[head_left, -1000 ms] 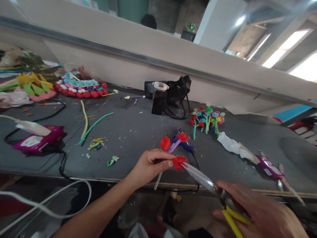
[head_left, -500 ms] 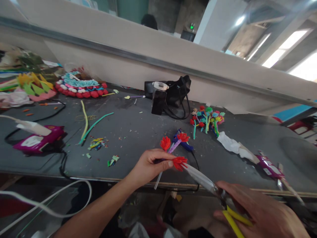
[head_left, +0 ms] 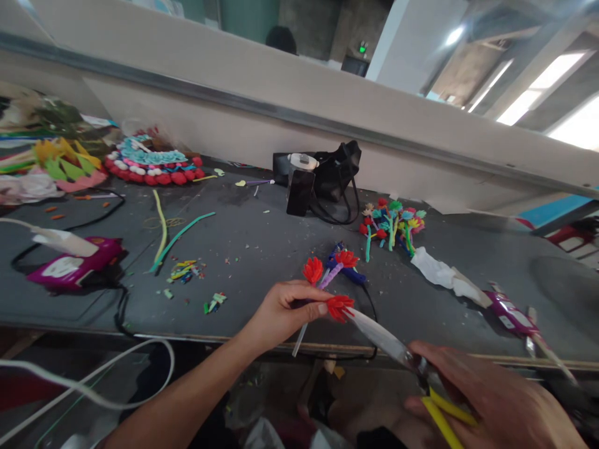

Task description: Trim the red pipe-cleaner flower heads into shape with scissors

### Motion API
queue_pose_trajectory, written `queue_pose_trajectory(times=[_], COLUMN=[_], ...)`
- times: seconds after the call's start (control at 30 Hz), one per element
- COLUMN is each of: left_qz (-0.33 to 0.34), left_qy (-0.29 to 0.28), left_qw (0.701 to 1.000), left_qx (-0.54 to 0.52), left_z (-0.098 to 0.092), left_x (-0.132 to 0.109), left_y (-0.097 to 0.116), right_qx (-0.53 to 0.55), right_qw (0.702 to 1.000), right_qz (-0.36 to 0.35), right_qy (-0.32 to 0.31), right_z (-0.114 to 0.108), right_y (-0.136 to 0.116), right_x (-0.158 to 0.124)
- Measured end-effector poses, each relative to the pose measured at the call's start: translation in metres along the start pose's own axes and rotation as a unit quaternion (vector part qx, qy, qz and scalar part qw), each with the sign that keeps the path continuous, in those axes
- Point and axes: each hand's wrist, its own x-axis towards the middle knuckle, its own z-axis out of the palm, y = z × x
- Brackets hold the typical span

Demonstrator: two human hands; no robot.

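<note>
Between the thumb and fingers of my left hand (head_left: 294, 305) is a flower sprig with red fuzzy blooms (head_left: 339, 307) and a purple-wrapped stem (head_left: 330, 275). A thin pale stick (head_left: 300, 340) pokes out below that hand. My right hand (head_left: 486, 386) is closed on scissors (head_left: 381, 333) with yellow handles, at the lower right. Their blades point left, and the tips meet the edge of the nearest red bloom. Whether they touch its fibres I cannot tell. Just behind the blooms lies a dark blue tool (head_left: 350, 274) with a cord, partly covered.
Colourful small flowers (head_left: 392, 224) lie at the right. Purple power strips (head_left: 77, 265) with cables sit at both sides. A black bag (head_left: 337, 174) and a phone (head_left: 300, 192) stand by the wall. Trimmed scraps (head_left: 185, 270) and fuzzy stems (head_left: 180, 239) are on the left of the table.
Hands and flower sprig stay in almost the same place. The scissor blades look slightly closer together at the red bloom.
</note>
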Motion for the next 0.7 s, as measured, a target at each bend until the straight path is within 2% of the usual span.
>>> queue_pose_trajectory(times=[0.07, 0.27, 0.57, 0.7], left_qz=[0.001, 0.000, -0.026, -0.025], left_qy=[-0.002, 0.005, 0.021, 0.024], left_qw=[1.000, 1.000, 0.999, 0.999], left_qx=[0.001, 0.002, -0.011, -0.015], left_z=[-0.0002, 0.0002, 0.0023, 0.0028], left_x=[0.0001, -0.0003, -0.0006, -0.0008], left_y=[-0.0002, 0.0002, 0.0025, 0.0025], right_qx=[-0.024, -0.033, -0.026, -0.021], right_qw=[0.999, 0.998, 0.999, 0.999], right_qz=[-0.040, -0.047, -0.030, -0.032], right_qy=[0.001, -0.010, 0.015, 0.001], right_z=[-0.0007, -0.0006, -0.0032, -0.0025], right_y=[0.0000, 0.0014, 0.0017, 0.0027], right_x=[0.0002, -0.0029, -0.0029, -0.0068])
